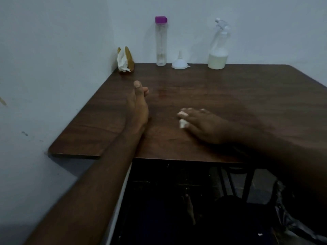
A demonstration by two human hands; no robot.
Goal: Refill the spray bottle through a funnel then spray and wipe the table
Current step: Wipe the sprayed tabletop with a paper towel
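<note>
My right hand (203, 125) lies flat on the dark wooden table (230, 96), pressing a crumpled white tissue (183, 119) under its fingers; the hand is blurred. My left hand (137, 103) rests on its edge on the table to the left, fingers straight, holding nothing. At the back by the wall stand a clear spray bottle (218, 50) with pale liquid in its lower part, a white funnel (180, 61) turned mouth-down, and a tall clear bottle (161, 41) with a purple cap.
A wooden holder with white napkins (124, 60) sits in the back left corner against the wall. Walls close the table on the left and back. The table's near edge runs below my arms, with dark chair parts underneath.
</note>
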